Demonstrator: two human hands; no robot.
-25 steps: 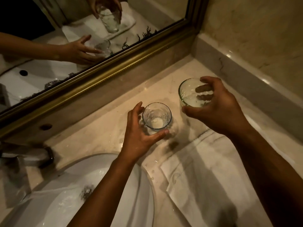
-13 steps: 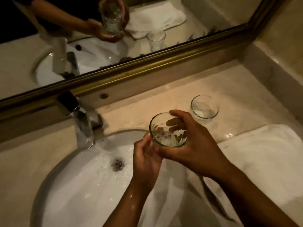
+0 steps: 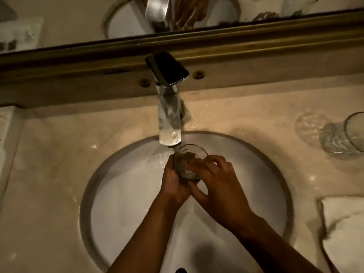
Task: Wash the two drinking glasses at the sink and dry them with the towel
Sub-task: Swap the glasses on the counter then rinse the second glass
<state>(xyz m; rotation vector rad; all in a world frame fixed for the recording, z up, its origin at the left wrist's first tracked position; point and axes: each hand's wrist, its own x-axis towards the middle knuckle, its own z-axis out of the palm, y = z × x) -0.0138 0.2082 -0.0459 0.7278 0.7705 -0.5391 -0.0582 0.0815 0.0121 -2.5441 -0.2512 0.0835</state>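
- Hands first: your left hand point(image 3: 175, 184) and your right hand point(image 3: 218, 186) meet over the middle of the sink point(image 3: 118, 194), both wrapped around one drinking glass point(image 3: 189, 164).
- Your left grip is clamped on the near-left side of that glass, fingers curled under and around its wall.
- Your right grip is clamped on it from the right, with the fingertips point(image 3: 197, 164) reaching over the rim toward the inside.
- That glass sits tilted, its mouth turned up toward the spout of the faucet point(image 3: 169, 119), just below and in front of the outlet.
- Water spatter shows on the basin to the left of the glass, under the spout.
- Your second glass point(image 3: 342, 134) stands on the tabletop point(image 3: 49, 154) at the far right edge of view, well apart from the sink, partly cut off by the frame.
- Your towel point(image 3: 346, 233) lies white and flat on the tabletop at the lower right, beside the basin's rim and nearer to you than the second glass.
- Behind the faucet runs the gilt frame of a mirror point(image 3: 78, 16), which reflects the basin and spout.
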